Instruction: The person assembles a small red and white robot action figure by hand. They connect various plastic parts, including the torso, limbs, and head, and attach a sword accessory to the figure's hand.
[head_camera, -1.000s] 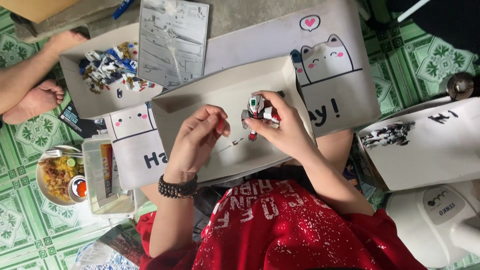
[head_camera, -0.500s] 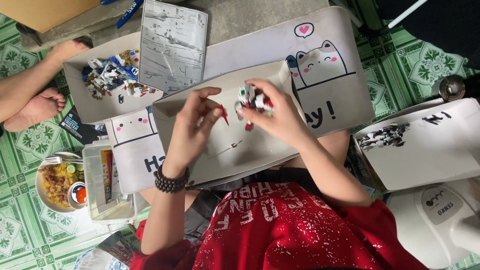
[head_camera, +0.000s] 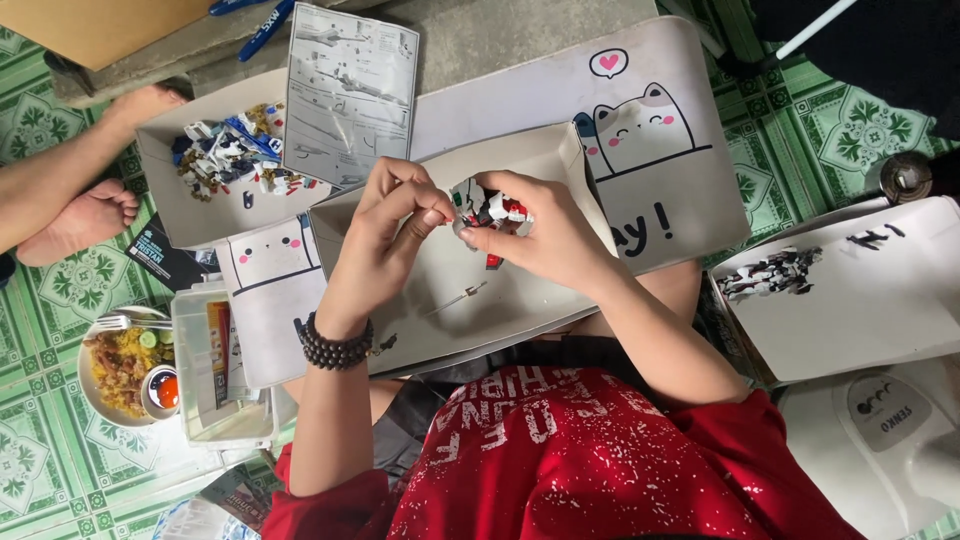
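My right hand (head_camera: 548, 243) holds a small white, red and green robot model (head_camera: 490, 208) over a grey cardboard tray (head_camera: 440, 330) on my lap. Wearing a dark bead bracelet, my left hand (head_camera: 385, 232) pinches its thumb and forefinger against the model's left side; any small part between them is hidden. In the tray lie a thin metal tool (head_camera: 455, 298) and a small red piece (head_camera: 493, 262).
A second tray of loose model parts (head_camera: 222, 160) and an instruction sheet (head_camera: 350, 90) lie at the upper left, beside another person's arm (head_camera: 60, 180). A plate of food (head_camera: 120, 370), a clear box (head_camera: 215, 375), a cat-print mat (head_camera: 640, 130) and a white tray with a model (head_camera: 770, 272) surround me.
My left hand has closed in from apart, where it held a small red piece, to touch the model in my right hand. Both hands sit a little higher over the tray.
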